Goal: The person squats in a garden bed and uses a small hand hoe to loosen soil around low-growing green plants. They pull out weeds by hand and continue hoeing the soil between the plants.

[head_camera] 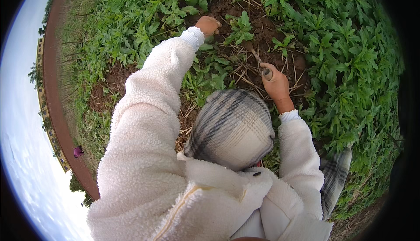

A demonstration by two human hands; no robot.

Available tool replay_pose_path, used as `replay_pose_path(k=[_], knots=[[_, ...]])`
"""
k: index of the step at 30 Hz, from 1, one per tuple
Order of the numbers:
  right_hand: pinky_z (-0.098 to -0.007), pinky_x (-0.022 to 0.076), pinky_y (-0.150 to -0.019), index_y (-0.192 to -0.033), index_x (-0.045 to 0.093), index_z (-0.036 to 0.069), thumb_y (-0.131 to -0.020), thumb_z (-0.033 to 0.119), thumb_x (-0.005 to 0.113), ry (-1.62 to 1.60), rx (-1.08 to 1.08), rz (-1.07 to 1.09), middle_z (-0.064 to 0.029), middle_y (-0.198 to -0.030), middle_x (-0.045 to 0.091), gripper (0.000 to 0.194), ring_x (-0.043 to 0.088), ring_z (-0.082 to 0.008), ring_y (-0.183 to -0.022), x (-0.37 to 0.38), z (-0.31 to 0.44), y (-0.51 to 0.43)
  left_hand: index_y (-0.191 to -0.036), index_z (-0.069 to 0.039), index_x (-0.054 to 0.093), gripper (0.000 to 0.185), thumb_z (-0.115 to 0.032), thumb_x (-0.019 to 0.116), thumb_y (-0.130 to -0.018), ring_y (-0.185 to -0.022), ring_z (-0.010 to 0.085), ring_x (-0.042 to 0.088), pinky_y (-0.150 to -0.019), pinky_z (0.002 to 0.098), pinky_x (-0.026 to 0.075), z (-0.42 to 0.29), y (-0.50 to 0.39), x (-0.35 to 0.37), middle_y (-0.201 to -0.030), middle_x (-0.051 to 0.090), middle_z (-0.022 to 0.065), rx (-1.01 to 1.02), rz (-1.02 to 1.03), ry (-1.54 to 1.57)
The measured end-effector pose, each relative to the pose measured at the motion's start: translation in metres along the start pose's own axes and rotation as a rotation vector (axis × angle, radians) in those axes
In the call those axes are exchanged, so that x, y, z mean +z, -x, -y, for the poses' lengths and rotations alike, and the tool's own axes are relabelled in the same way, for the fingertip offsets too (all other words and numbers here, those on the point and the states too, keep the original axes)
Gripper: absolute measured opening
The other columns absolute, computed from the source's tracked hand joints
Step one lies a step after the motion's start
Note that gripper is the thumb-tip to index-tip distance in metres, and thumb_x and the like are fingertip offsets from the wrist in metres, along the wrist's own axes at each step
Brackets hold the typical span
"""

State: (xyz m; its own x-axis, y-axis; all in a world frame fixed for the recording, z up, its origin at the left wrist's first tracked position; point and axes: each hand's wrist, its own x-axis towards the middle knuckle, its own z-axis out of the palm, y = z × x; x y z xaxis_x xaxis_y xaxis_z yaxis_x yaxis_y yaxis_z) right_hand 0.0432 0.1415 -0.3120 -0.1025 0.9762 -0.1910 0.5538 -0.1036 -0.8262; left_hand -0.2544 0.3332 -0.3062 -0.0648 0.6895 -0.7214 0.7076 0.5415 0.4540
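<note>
My right hand (276, 83) grips the handle (267, 74) of a small hand digging tool, its round butt end facing up at me. The tool's thin shaft (257, 56) slants away to a soil-coloured blade (249, 46) at the dirt, close to a small leafy plant (241, 28). On the other side of that plant, my left hand (208, 25) is low over the soil with its fingers curled. What lies inside those fingers is hidden. A smaller seedling (283, 44) grows to the right of the blade.
Dense leafy plants (341, 54) surround the brown soil (262, 31), which is strewn with dry straw (244, 74). My knee in plaid cloth (233, 129) rises between my arms. Far left are a dirt road (54, 110), a yellow building (49, 119) and a person in purple (78, 152).
</note>
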Motion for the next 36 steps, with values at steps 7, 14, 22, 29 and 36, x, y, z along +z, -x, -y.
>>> replay_pose_path(k=[7, 14, 22, 29, 36], knots=[[-0.0409, 0.0504, -0.06, -0.116, 0.062, 0.022, -0.083, 0.018, 0.063, -0.022, 0.013, 0.028, -0.0142, -0.077, 0.066, 0.033, 0.063, -0.0342, -0.069, 0.002, -0.005, 0.003, -0.086, 0.004, 0.068, 0.012, -0.005, 0.062, -0.081, -0.071, 0.0275, 0.066, -0.061, 0.0359, 0.052, 0.073, -0.164, 0.08, -0.084, 0.068, 0.0174, 0.247, -0.271, -1.047], [-0.0402, 0.0513, -0.062, -0.112, 0.064, 0.021, -0.081, 0.017, 0.065, -0.011, 0.002, -0.004, -0.0154, -0.077, 0.066, 0.032, 0.064, -0.0339, -0.071, -0.005, 0.009, 0.002, -0.093, 0.002, 0.064, 0.016, -0.006, 0.062, -0.079, -0.075, 0.0348, 0.056, -0.066, 0.0398, 0.047, 0.054, -0.119, 0.051, -0.085, 0.061, 0.0184, 0.158, -0.227, -0.281], [-0.0438, 0.0509, -0.073, -0.104, 0.067, 0.01, -0.082, 0.019, 0.058, 0.015, 0.075, 0.142, -0.0202, -0.085, 0.067, 0.025, 0.064, -0.0372, -0.08, -0.001, 0.067, -0.066, -0.081, -0.008, 0.056, 0.023, -0.024, 0.051, -0.096, -0.046, 0.0123, 0.028, -0.041, 0.0275, 0.023, 0.023, -0.035, -0.007, -0.059, 0.039, -0.0004, -0.316, -0.018, 1.348], [-0.0446, 0.0511, -0.068, -0.103, 0.066, 0.009, -0.081, 0.021, 0.06, 0.063, 0.129, 0.015, -0.0198, -0.081, 0.067, 0.027, 0.064, -0.0383, -0.076, 0.063, 0.079, -0.124, -0.078, -0.01, 0.049, 0.025, -0.027, 0.052, -0.097, -0.047, 0.0138, 0.023, -0.044, 0.0305, 0.02, 0.052, -0.049, -0.007, -0.057, 0.027, -0.0016, -0.327, 0.13, 1.507], [-0.0423, 0.0524, -0.063, -0.12, 0.06, 0.027, -0.086, 0.02, 0.061, -0.049, 0.059, 0.067, -0.0139, -0.077, 0.067, 0.035, 0.065, -0.0321, -0.07, 0.098, 0.025, -0.049, -0.112, -0.004, 0.056, 0.024, -0.022, 0.051, -0.097, -0.076, 0.0169, 0.056, -0.069, 0.0293, 0.047, 0.05, 0.035, -0.03, -0.092, 0.059, 0.0045, 0.224, 0.157, 0.73]])
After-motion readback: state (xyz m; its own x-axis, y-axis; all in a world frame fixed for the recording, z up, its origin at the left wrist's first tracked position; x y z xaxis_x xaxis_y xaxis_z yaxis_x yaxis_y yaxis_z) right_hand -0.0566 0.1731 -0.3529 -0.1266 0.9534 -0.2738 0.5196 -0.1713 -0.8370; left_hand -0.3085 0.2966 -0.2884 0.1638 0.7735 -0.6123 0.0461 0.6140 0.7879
